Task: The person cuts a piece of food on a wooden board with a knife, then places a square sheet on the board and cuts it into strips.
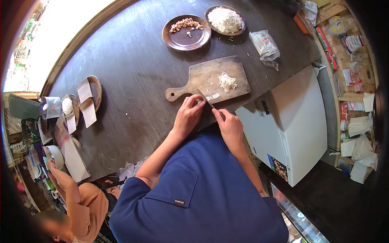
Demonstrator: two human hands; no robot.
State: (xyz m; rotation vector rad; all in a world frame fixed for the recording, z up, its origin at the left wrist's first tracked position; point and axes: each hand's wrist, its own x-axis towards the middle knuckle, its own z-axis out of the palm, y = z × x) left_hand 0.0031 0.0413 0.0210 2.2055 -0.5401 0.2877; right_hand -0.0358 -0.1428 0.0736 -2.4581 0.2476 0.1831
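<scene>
My right hand (231, 126) grips a knife (208, 102) by its handle, with the thin blade reaching over the near edge of a wooden cutting board (196, 75). Beside the blade, my left hand (187, 115) has its fingers curled round a small pale piece of food, mostly hidden by them. Thin pale slices (213, 97) lie on the board just right of the blade. A small heap of pale shreds (227, 82) sits farther right on the same board. The board's handle points left.
Beyond the board stand a brown plate (182, 43) of chopped brown pieces and a bowl of white shreds (225, 20). A plastic packet (264, 45) lies right of them. A white freezer (283, 125) adjoins the table. At left, another person (81, 202) holds a white bowl (56, 157).
</scene>
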